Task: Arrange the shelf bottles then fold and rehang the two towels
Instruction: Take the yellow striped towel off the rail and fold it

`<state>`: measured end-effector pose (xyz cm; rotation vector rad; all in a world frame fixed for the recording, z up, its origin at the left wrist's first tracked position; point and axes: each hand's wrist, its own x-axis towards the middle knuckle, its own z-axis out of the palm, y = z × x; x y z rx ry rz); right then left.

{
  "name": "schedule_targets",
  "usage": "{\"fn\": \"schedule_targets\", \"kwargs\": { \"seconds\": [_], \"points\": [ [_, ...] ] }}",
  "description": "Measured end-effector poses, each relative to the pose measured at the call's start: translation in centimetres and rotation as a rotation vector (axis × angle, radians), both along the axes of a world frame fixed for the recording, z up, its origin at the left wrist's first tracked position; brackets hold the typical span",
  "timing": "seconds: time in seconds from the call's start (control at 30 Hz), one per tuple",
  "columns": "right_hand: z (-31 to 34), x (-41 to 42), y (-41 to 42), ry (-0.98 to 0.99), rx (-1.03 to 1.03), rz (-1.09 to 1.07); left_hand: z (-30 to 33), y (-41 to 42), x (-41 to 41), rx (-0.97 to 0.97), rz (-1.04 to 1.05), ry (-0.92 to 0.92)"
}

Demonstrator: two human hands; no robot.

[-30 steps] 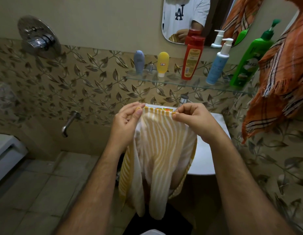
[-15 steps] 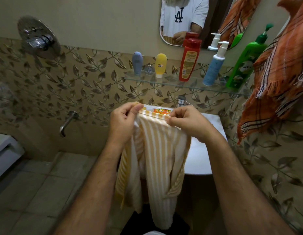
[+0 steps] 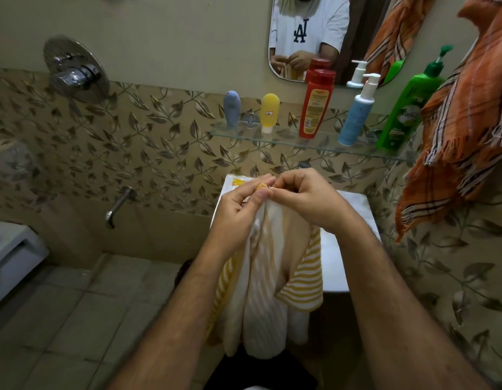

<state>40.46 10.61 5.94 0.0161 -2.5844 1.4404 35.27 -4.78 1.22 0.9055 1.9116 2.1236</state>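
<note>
A yellow-and-white striped towel [image 3: 265, 291] hangs folded lengthwise in front of me. My left hand [image 3: 238, 212] and my right hand [image 3: 306, 198] pinch its top corners together, fingertips touching. On the glass shelf [image 3: 314, 146] stand a grey-blue tube [image 3: 232, 108], a yellow tube [image 3: 269, 111], a red bottle [image 3: 316, 104], a blue pump bottle [image 3: 356, 111] and a green pump bottle [image 3: 404, 108] in a row. An orange plaid towel [image 3: 463, 116] hangs at the right.
A white washbasin [image 3: 345, 249] sits below the shelf behind the striped towel. A mirror [image 3: 309, 29] hangs above the shelf. A shower mixer [image 3: 75, 71] and wall tap [image 3: 117, 204] are to the left, with a white toilet [image 3: 10, 254] at the far left edge.
My hands have come together, bringing the striped towel's two top corners to meet, so the towel now hangs narrower and doubled.
</note>
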Motion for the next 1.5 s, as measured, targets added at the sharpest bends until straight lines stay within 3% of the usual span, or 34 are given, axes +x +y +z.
{"fn": "schedule_targets", "kwargs": {
  "seconds": [0.13, 0.33, 0.57, 0.67, 0.87, 1.07, 1.17, 1.3, 1.5],
  "points": [
    [0.3, 0.3, -0.1, -0.036, 0.017, 0.009, -0.3, 0.4, 0.3, 0.037, 0.038, -0.005],
    [-0.6, 0.8, 0.9, -0.173, 0.212, -0.249, -0.2, -0.8, -1.2, -0.015, 0.263, 0.033],
    [-3.9, 0.4, 1.9, -0.135, 0.553, -0.520, 0.6, -1.0, -0.2, 0.013, 0.222, -0.007],
    [-5.6, 0.3, 2.7, -0.173, 0.436, -0.553, 1.0, -1.2, -0.4, 0.045, 0.228, -0.028],
    [-3.8, 1.0, 2.6, -0.133, -0.246, -0.295, -0.4, -1.7, -1.8, -0.054, 0.331, -0.023],
    [-2.2, 0.8, 0.6, -0.016, -0.283, -0.156, -0.8, -0.3, -0.3, -0.063, 0.207, 0.003],
    [-1.7, 0.6, 0.1, -0.008, -0.224, -0.018, -0.5, 0.6, 0.7, -0.034, 0.080, 0.018],
    [-1.1, 0.7, 0.1, 0.002, -0.145, -0.031, -0.9, 1.2, 1.1, 0.015, 0.124, 0.003],
    [-1.6, 1.3, 1.7, -0.087, 0.317, -0.342, -1.4, 0.4, -0.7, 0.020, 0.414, 0.017]
  ]
}}
